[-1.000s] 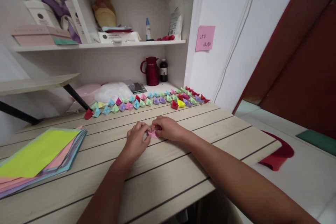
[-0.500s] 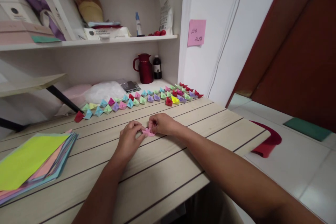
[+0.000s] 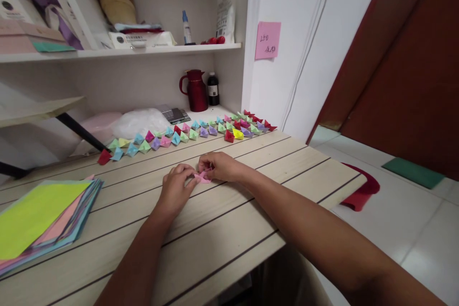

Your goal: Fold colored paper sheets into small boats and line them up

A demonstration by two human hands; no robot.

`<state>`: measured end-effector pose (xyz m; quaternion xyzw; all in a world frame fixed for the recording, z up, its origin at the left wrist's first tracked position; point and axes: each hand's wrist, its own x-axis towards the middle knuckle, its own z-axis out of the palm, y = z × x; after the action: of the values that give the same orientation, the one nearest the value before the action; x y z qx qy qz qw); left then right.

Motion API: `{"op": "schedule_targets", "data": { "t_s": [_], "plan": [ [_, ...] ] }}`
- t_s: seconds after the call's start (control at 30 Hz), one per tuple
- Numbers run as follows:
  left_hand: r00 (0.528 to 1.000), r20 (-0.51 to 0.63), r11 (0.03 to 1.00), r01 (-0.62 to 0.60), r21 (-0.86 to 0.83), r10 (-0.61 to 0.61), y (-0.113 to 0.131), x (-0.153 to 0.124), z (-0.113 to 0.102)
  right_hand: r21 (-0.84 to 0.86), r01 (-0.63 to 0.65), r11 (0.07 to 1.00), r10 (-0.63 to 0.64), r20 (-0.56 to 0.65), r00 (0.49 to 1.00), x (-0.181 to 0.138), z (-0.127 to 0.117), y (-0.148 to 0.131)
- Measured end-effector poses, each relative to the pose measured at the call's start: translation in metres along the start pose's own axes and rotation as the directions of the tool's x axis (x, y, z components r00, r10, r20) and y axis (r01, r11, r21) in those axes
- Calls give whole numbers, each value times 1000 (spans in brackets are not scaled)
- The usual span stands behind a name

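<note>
With fingertips of left hand and right hand pinched shut on pink paper piece, seemingly mid-fold, low on the table.
Probably calls next for firm creasing, with both pinches steady.

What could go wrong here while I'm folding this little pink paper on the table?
The pink paper is tiny and pinched between the left hand and right hand, so a fold may slip or crease crooked. The row of folded shapes lies just beyond the hands; a forward nudge might scatter it.
</note>
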<state>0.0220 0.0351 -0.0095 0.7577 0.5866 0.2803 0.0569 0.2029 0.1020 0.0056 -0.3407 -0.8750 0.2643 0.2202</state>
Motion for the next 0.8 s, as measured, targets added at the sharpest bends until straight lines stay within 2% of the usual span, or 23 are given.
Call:
{"op": "schedule_targets", "data": {
  "t_s": [0.17,0.3,0.57,0.8],
  "plan": [
    [1000,17,1000,19,24,-19,3,-2,-1,-150,-28,988,38,63,997,0,-5,-6],
    [1000,25,999,-6,45,5,4,-4,0,-269,-68,961,82,42,996,0,-6,-11],
    [999,27,1000,-31,-4,31,3,-4,-2,-277,-120,953,121,-12,993,0,1,-11],
    [999,3,999,-40,-21,40,0,-3,-1,-211,-82,974,85,6,996,1,4,-13]
  ]
}}
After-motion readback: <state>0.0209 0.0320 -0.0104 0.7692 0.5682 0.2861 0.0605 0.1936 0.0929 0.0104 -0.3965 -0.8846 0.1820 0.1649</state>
